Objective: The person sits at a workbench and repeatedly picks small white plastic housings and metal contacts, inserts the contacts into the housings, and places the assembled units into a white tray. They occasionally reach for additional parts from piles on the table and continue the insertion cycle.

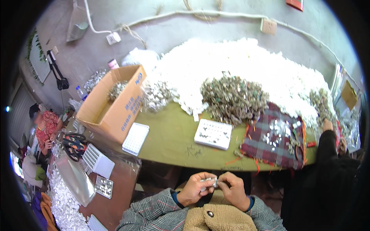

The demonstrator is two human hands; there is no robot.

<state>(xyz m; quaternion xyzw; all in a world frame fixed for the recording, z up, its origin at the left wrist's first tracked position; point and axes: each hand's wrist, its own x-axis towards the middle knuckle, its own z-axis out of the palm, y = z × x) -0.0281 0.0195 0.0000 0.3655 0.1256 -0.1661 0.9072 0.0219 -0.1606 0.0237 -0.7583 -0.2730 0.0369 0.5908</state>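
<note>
Close in front of my body, short of the table's edge, my two hands meet. My left hand is closed around a small white piece that looks like plastic. My right hand pinches at the right end of that piece, thumb and fingertips together; whatever sits between them is too small to make out. Beyond them on the green table lies a white tray with rows of holes and small metal parts in it. A plaid cloth to its right carries scattered small shiny parts.
Behind rise a large white heap of small pieces and a heap of metal parts. Left stand a cardboard box, a white perforated tray and a brown side table. A co-worker's dark sleeve reaches in at right; another person sits far left.
</note>
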